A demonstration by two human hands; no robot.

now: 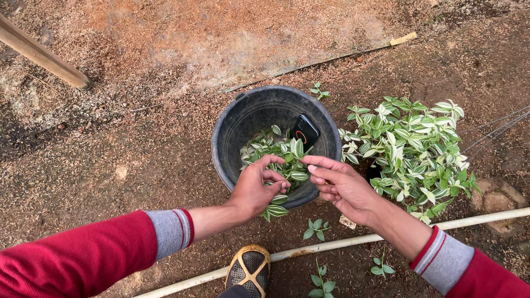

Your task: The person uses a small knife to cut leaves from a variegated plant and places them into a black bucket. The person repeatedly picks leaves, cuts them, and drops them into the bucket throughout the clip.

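Observation:
A black bucket [232, 124] stands on the ground and holds a heap of green-and-white striped plant cuttings [279, 149] plus a dark phone [305, 131] leaning on its inner wall. My left hand [255, 186] is over the bucket's near rim, fingers closed on a striped leafy cutting [276, 209] that hangs below the hand. My right hand [342, 185] is beside it, fingers curled and close to the same cutting's top; whether it grips anything is unclear. Both arms wear red sleeves with grey cuffs.
A bushy variegated plant [411, 149] grows right of the bucket. A white pipe [342, 243] runs across the ground near my shoe [248, 267]. A wooden pole [41, 55] slants at the upper left. Small cuttings [316, 229] lie on the husk-covered soil.

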